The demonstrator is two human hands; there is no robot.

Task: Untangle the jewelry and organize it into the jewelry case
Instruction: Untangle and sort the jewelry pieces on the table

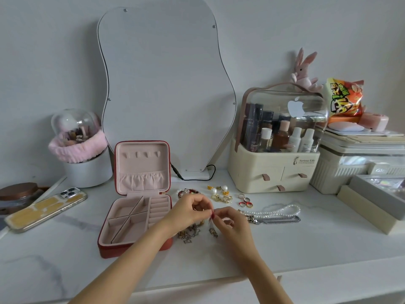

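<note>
**Fingertips pinched on a fine chain above the tangle**

The fingers (pixel 202 205) of the left hand (pixel 192 207) are curled in, thumb and forefinger closed together on a thin chain (pixel 211 222); the right hand (pixel 230 220) meets it, its fingertips clamped on the same strand just beside them, so the two pinches nearly touch.

By size, then: the jewelry case (pixel 135 200) lies open just left of the hands, lid propped upright, its divided tray and ring rolls bare of jewelry; the pearl necklace (pixel 282 210) and a silver chain (pixel 278 220) lie side by side to the right; the tangled heap of gold-toned chains (pixel 188 233) sits on the marble tabletop (pixel 306 249) under the left wrist, partly hidden; a beaded bracelet (pixel 186 191) lies behind the hands; the pearl earrings (pixel 219 193) and rings (pixel 245 200) are scattered behind.

Judging by look, the held chain is very light, limp and slippery, and fine enough to kink or snap if tugged; it would best be held close to the knot, each side pinched near the crossing, and loosened by easing loops apart, not pulling the ends; the charms hanging below may snag neighbouring links.
</note>
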